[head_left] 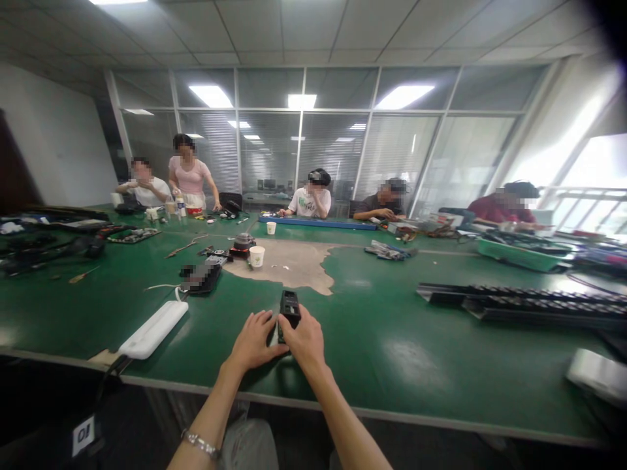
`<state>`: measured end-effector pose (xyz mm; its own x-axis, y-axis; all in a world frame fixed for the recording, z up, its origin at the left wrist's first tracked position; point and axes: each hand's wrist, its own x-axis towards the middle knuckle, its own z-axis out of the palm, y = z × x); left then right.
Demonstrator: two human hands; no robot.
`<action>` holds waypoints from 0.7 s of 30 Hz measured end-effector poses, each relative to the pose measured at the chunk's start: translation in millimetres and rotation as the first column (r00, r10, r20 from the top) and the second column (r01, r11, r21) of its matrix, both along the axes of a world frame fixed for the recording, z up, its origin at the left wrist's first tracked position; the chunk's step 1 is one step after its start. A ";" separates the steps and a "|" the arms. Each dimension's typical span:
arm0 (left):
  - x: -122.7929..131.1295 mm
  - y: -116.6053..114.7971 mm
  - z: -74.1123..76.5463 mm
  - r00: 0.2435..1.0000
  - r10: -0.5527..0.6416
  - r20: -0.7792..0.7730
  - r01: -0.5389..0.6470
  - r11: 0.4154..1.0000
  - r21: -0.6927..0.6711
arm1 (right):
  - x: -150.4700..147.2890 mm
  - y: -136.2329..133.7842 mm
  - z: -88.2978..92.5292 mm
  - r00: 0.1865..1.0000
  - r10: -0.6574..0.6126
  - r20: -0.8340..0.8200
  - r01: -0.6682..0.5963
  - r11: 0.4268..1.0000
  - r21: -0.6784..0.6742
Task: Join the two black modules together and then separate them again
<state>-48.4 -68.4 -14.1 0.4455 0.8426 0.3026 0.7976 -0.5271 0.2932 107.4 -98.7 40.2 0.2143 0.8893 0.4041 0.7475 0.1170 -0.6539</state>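
Note:
A small black box-shaped part with rectangular openings in its top face stands on the green table near the front edge. My right hand is closed round its right side, thumb along the near face. Close on the left is my left hand, fingers extended and slightly apart, its thumb reaching toward the part's lower end. Something dark shows under the left fingertips; I cannot tell what it is or whether the hand touches it. Both palms face inward, and the part's lower portion is partly hidden by the hands.
A white power strip and a dark device lie to the left. Paper cups stand ahead. Black metal rails, a green basket and a white block are on the right. Several people sit or stand across the table.

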 end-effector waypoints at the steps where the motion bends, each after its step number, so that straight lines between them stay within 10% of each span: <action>1: -0.2 0.3 -0.4 1.000 0.004 0.009 -0.004 1.000 -0.001 | -1.7 0.9 -0.9 1.000 -0.001 0.016 0.002 1.000 -0.007; 21: 1.7 -2.2 2.4 0.999 0.047 -0.001 -0.047 0.998 -0.042 | -3.8 -9.7 -54.8 0.994 0.040 0.099 -0.045 0.998 0.054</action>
